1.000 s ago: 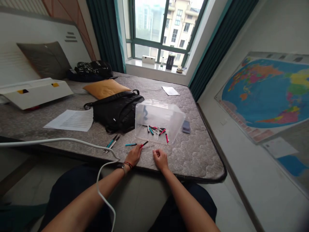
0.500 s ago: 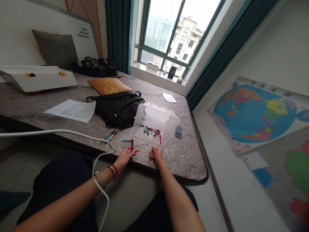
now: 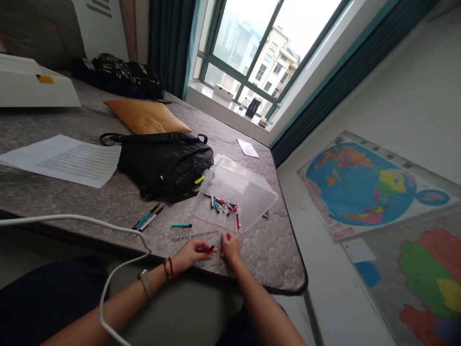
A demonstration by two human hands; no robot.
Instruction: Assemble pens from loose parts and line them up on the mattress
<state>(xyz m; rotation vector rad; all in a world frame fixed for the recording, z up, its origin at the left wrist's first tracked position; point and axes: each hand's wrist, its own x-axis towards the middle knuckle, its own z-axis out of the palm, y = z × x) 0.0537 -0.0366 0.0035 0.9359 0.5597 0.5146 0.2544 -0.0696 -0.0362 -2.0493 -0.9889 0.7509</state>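
Note:
My left hand point(image 3: 196, 253) is closed on a pen point(image 3: 212, 248), of which only a short dark end shows between the fingertips. Just to its right, my right hand point(image 3: 229, 247) has its fingers pressed together; whatever they hold is hidden. Both hands are over the mattress edge, in front of a clear plastic box point(image 3: 248, 180) tipped on its side. Several red, black, teal and white pen parts point(image 3: 225, 206) lie in the box. A teal pen piece point(image 3: 182, 225) rests on the mattress beyond my left hand.
More pens point(image 3: 148, 217) lie to the left, near a white cable point(image 3: 72, 217) crossing in front. A black backpack point(image 3: 162, 163), a printed sheet point(image 3: 72, 158) and an orange-brown envelope point(image 3: 147, 117) are on the mattress point(image 3: 268, 259). Wall maps point(image 3: 353, 178) hang at right.
My left hand has turned and moved right, close to my right hand. The red and black pen it held upright is now mostly hidden in its fingers. The view has shifted.

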